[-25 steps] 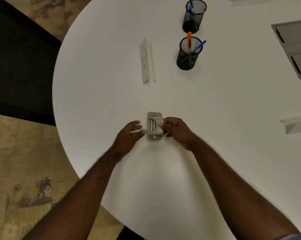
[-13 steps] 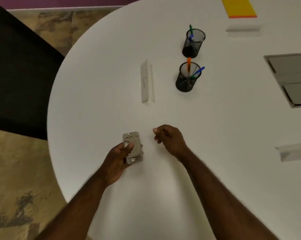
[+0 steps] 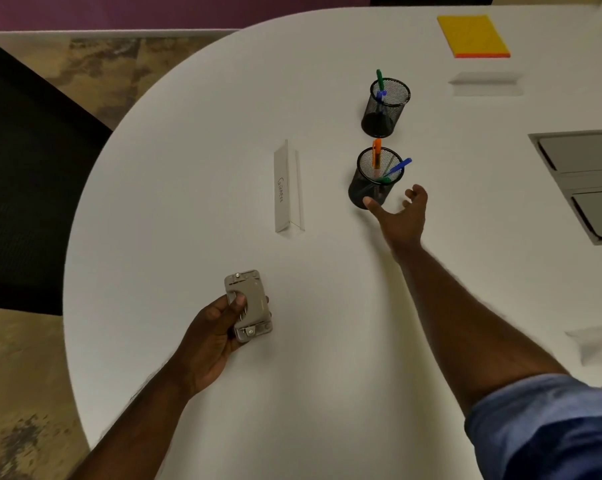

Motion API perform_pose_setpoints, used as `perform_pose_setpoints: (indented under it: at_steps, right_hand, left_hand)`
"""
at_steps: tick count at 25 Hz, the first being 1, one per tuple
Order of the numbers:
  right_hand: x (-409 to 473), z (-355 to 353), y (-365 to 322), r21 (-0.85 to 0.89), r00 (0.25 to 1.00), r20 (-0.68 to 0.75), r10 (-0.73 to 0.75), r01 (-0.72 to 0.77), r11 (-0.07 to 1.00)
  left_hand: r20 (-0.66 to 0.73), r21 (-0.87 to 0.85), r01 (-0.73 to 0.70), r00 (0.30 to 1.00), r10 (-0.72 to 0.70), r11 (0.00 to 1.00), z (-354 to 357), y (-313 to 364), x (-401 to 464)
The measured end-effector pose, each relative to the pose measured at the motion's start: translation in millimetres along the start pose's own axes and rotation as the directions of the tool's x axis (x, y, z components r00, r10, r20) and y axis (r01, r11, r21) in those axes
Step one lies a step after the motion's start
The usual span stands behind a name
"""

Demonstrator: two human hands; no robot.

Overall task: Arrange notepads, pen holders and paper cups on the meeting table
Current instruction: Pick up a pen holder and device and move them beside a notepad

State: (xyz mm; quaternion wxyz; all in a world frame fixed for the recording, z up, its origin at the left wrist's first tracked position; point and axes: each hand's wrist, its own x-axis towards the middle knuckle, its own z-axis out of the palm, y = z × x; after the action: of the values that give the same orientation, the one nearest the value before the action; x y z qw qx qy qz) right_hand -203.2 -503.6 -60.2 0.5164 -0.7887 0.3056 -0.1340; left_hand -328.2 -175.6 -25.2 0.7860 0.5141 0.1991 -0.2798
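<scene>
White and rounded, the bench (image 3: 327, 341) fills the view, with patterned floor (image 3: 26, 375) and a black chair (image 3: 22, 185) off its left edge. Two black mesh pen holders stand far right: the near pen holder (image 3: 372, 188) carries orange, blue and green pens, the far pen holder (image 3: 384, 109) green and blue. My right hand (image 3: 401, 216), grip spread open, reaches just beside the near one. My left hand (image 3: 216, 334) grips a grey hole punch (image 3: 249, 306) near the bench's left edge. A yellow notepad (image 3: 472, 36) lies at the far right.
</scene>
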Motion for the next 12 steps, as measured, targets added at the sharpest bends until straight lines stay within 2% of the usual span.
perform_pose_setpoints:
  at_steps: [7, 12]
  right_hand:
    - [30.1, 22.1, -0.8, 0.072, 0.997, 0.053, -0.064, 0.060, 0.996]
    - [36.2, 30.9, 0.9, 0.108, 0.996, 0.002, -0.088, 0.088, 0.990]
  left_hand:
    - [-0.026, -0.002, 0.012, 1.000, -0.012, 1.000, -9.2, -5.5, 10.4]
    - [-0.038, -0.014, 0.015, 0.999, -0.016, 1.000, -13.1, -9.0, 7.6]
